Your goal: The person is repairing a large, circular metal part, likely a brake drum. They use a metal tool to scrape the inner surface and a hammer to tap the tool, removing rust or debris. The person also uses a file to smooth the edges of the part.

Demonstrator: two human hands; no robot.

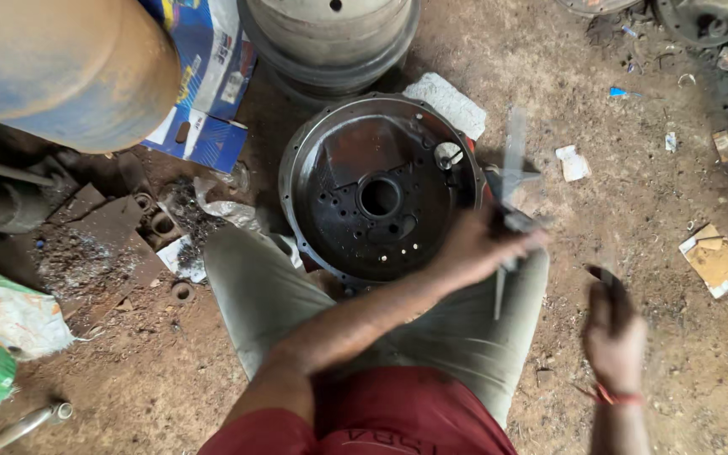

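The left hand [475, 246] reaches across the body, forearm running diagonally over the lap, and is closed around a long, thin metal tool [511, 181] that is too motion-blurred to name more exactly; its shaft stands roughly upright, showing both above and below the fist, just beside the right rim of the bell housing [378, 190]. The tool looks rigid and light enough for one hand, best held near mid-shaft as it is now. The right hand [612, 333] is raised out to the side, a red thread at the wrist, fingers curled and pinching a small dark object [603, 275]; what that piece is cannot be told. The bell housing lies on the dirt floor [676, 379] between the knees, open side up, a round dark casting with a central bore and a ring of bolt holes. It is judged heavy, stiff and probably greasy, so the flanged rim, gripped with both hands, would be the safe hold. A pale stone block [446, 103] lies at its far edge, with stacked metal drums [330, 38] beyond. To the left sit a blue cardboard box [204, 93], a large blue cylinder [64, 63] and rusty scrap plates [102, 240]. A scrap of cardboard [712, 259] lies far right.
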